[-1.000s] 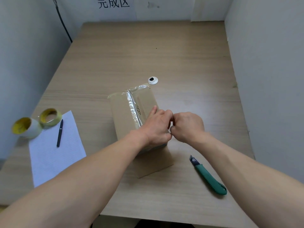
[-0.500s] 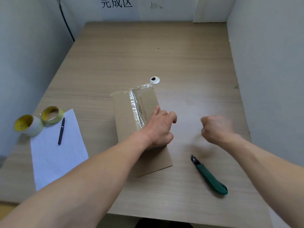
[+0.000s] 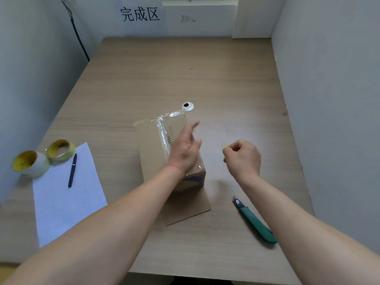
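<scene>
A brown cardboard box (image 3: 152, 149) stands mid-table, with clear tape running along its top seam and across its far edge. A cardboard flap (image 3: 189, 208) lies flat on the table at its near side. My left hand (image 3: 186, 150) hovers over the box's right top with fingers spread and blurred. My right hand (image 3: 243, 156) is curled to the right of the box, above the table, and pinches a small yellowish scrap (image 3: 224, 147) between thumb and finger.
A green utility knife (image 3: 254, 220) lies near the front right. On the left a white sheet (image 3: 65, 202) carries a dark pen (image 3: 72, 170), with two tape rolls (image 3: 60, 150) (image 3: 28, 163) beside it. A round grommet (image 3: 187, 106) sits behind the box. Walls close in on three sides.
My right hand pulled away from the box's front right corner to the right and now pinches a yellowish scrap. My left hand lifted off the box top and opened its fingers.
</scene>
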The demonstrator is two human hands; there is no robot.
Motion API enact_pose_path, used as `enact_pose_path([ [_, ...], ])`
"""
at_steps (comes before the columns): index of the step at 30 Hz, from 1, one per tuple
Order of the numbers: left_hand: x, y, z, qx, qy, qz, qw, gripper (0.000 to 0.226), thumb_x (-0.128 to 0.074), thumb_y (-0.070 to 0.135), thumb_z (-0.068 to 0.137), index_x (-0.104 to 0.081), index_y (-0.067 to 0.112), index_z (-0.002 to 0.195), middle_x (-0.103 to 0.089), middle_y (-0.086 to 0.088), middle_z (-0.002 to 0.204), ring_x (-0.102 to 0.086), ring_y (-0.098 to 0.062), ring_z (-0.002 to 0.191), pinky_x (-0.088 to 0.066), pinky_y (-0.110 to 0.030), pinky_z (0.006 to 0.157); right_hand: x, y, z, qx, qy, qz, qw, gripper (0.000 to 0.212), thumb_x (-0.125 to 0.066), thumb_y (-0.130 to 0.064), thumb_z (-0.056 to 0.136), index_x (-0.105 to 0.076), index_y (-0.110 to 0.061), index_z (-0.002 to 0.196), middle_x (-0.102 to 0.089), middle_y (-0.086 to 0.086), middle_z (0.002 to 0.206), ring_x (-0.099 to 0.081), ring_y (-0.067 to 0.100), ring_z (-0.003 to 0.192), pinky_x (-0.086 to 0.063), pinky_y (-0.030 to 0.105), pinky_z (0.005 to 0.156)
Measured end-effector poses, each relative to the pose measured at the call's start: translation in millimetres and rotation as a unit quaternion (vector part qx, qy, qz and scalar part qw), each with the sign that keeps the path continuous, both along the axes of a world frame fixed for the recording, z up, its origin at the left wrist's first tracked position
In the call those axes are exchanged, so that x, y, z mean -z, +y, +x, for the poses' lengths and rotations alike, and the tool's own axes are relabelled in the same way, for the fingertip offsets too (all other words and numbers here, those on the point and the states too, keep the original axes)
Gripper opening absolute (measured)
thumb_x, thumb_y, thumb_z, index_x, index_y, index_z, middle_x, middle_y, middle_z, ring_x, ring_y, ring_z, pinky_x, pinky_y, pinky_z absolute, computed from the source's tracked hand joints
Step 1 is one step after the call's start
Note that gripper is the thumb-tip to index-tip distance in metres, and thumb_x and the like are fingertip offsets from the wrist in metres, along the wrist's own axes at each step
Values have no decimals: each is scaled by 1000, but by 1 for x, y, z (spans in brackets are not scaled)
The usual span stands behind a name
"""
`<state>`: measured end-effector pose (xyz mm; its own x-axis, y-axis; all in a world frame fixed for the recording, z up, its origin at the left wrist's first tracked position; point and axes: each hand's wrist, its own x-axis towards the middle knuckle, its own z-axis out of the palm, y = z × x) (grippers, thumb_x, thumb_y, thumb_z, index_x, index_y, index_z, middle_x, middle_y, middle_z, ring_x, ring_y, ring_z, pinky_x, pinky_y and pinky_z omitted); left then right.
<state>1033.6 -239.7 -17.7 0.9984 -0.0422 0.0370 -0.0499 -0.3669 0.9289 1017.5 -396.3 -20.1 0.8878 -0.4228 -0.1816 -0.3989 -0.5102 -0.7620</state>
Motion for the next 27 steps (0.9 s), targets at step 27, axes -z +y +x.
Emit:
enact_pose_path([
  [27, 42, 73, -68, -304, 106, -54, 945, 57, -52, 16, 100, -30, 9, 153, -55, 3, 136, -50, 0, 113, -29, 8, 80, 35, 19, -32, 15, -17, 47, 999, 16, -58, -25, 75, -47, -17, 67, -58, 8, 67, -65, 30, 62, -52, 45, 64],
])
